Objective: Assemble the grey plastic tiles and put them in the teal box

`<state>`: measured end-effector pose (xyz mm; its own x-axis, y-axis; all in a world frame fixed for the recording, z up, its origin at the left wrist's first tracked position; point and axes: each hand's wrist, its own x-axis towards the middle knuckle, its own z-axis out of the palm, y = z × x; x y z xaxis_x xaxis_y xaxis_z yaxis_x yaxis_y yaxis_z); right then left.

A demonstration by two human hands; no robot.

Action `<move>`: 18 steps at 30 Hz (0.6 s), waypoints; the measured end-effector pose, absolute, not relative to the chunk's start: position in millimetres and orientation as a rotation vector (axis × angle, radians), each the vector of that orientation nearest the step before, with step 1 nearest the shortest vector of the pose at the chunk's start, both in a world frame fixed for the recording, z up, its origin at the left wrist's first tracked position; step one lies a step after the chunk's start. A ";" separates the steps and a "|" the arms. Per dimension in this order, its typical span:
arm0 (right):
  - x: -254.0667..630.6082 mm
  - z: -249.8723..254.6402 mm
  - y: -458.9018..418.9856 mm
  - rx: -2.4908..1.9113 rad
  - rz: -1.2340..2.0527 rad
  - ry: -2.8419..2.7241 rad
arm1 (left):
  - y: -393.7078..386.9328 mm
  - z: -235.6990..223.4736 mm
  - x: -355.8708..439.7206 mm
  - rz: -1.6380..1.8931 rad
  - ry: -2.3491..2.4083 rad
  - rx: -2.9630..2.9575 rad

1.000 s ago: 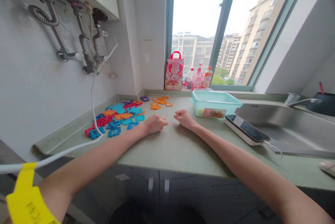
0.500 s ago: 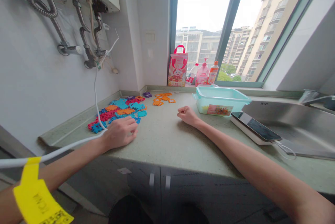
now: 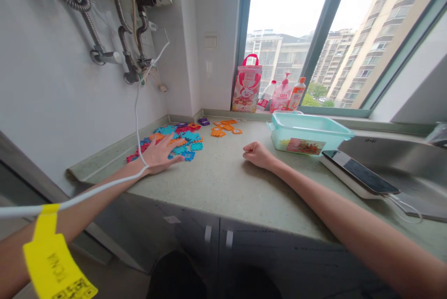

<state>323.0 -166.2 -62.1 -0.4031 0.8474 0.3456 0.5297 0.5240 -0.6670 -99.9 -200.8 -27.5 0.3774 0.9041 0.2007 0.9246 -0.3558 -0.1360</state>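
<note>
Your left hand [image 3: 161, 154] lies flat and spread, palm down, fingers splayed over the near edge of the pile of plastic tiles [image 3: 176, 138], touching the blue and orange pieces there without gripping any of them. That pile sits on the countertop [image 3: 223, 182] close to the left wall, a jumble of blue, red, orange and purple squares; a smaller cluster of orange tiles [image 3: 225, 128] lies apart from it, farther back toward the window, with a single purple piece [image 3: 203, 121] just beside the wall corner. Your right hand [image 3: 256, 153] rests on the counter as a closed fist, holding nothing that shows, well apart from the tiles and near the pale green plastic tub [image 3: 307, 133]. Just right of the tub a phone [image 3: 359, 174] lies on a white slab at the edge of the steel sink [image 3: 394, 154]. On the windowsill stand a pink-handled bag [image 3: 247, 84] and a few bottles [image 3: 284, 95]. A white cable [image 3: 137, 117] hangs from the wall pipes and crosses your left wrist, and a yellow tag [image 3: 52, 257] dangles near your forearm.
</note>
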 end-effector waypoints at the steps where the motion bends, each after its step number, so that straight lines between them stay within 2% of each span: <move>1: 323.1 -62.4 -166.5 -1.118 0.607 -2.098 | -201.7 -26.4 -98.8 -0.093 -1.625 -2.424; 13: 321.4 -62.3 -168.3 -1.139 0.584 -2.094 | -204.0 -28.0 -96.1 -0.245 -1.665 -2.359; 18: 321.0 -63.6 -166.4 -1.144 0.541 -2.100 | -212.1 -25.0 -91.3 -0.296 -1.540 -2.257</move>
